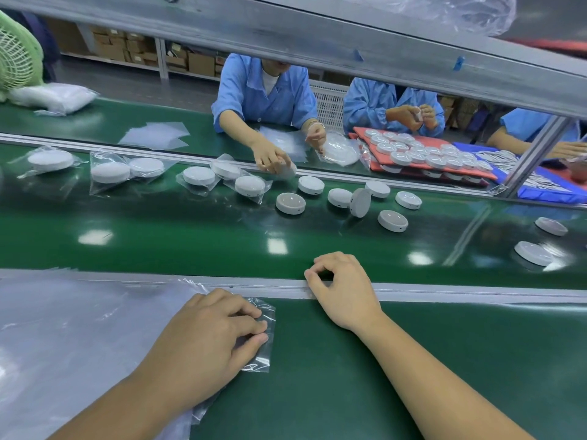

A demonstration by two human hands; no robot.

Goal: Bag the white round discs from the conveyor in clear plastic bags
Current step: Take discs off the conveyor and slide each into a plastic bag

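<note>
Several loose white round discs lie on the green conveyor (190, 236) past my hands, among them a disc (290, 203) and a disc (393, 220), and one disc stands on edge (360, 202). Two more discs (533, 253) lie at the right. Bagged discs (110, 172) sit further left on the belt. My left hand (216, 338) rests on a small clear plastic bag (265, 354) on the near table, its thumb and fingertips pinching the film. My right hand (343, 287) rests on the metal rail (476, 293), fingers loosely curled and holding nothing.
A large sheet-like pile of clear bags (73, 328) covers the near table at left. Across the belt, people in blue coats (263, 90) bag discs; a red tray (428, 154) holds several discs. A green fan (16, 58) stands far left and a metal beam (317, 36) crosses overhead.
</note>
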